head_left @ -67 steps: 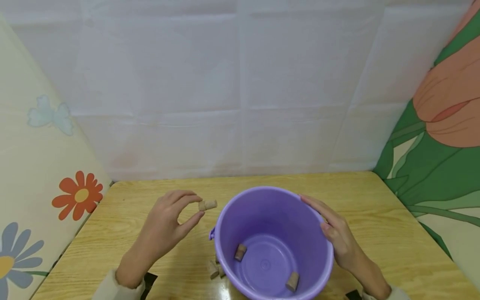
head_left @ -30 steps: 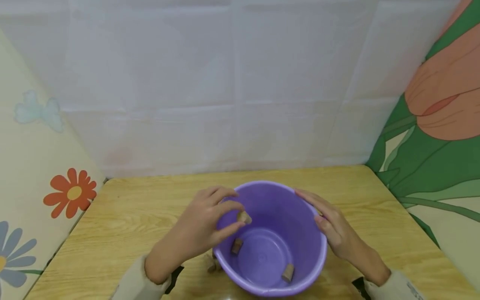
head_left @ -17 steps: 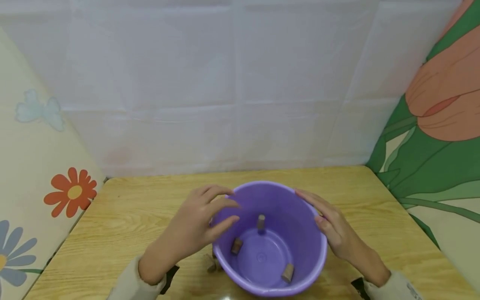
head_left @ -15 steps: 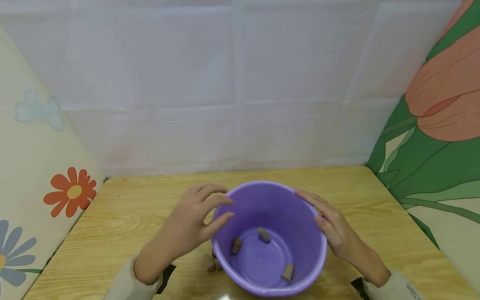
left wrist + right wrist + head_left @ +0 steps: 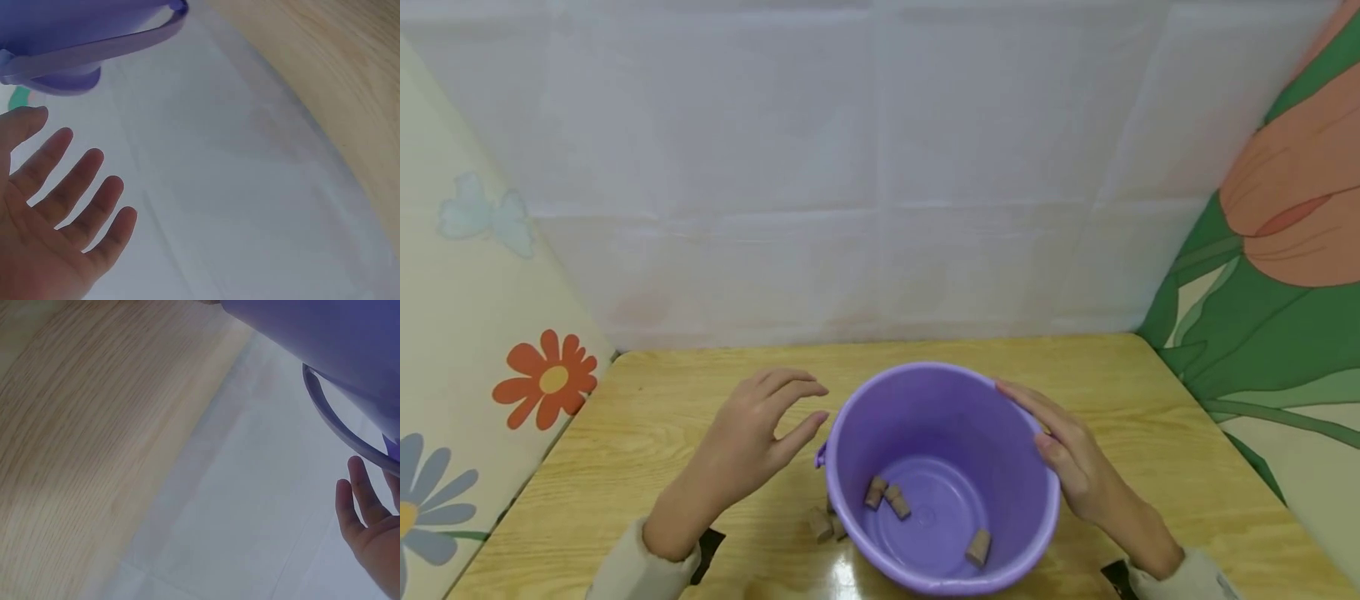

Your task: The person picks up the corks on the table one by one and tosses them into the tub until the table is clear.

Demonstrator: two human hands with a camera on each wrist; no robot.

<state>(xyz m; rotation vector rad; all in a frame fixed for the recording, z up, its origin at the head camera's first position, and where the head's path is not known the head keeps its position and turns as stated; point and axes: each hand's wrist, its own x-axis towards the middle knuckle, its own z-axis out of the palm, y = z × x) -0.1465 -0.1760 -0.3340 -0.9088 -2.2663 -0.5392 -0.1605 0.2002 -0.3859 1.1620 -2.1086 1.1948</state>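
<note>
A purple bucket (image 5: 940,400) stands on the wooden table with its mouth towards me. Inside it lie three brown corks: one cork (image 5: 876,492) at the left wall, another cork (image 5: 897,502) close beside it, and a third cork (image 5: 978,547) near the front right. My left hand (image 5: 741,437) hovers left of the bucket, fingers spread and holding nothing; in the left wrist view its palm is bare. My right hand (image 5: 1078,462) rests on the bucket's right rim with its fingers fairly straight. More corks (image 5: 822,523) lie outside by the bucket's left side, partly hidden behind it.
The bucket's handle (image 5: 340,428) hangs at its side in the right wrist view. A white sheet (image 5: 880,183) backs the table (image 5: 677,400). Flower-printed panels (image 5: 553,379) flank it on the left and right.
My left hand brought a cork over the bucket, let it drop in, and drew back left. The dropped cork rolled to rest beside the left one. My right hand stayed on the rim.
</note>
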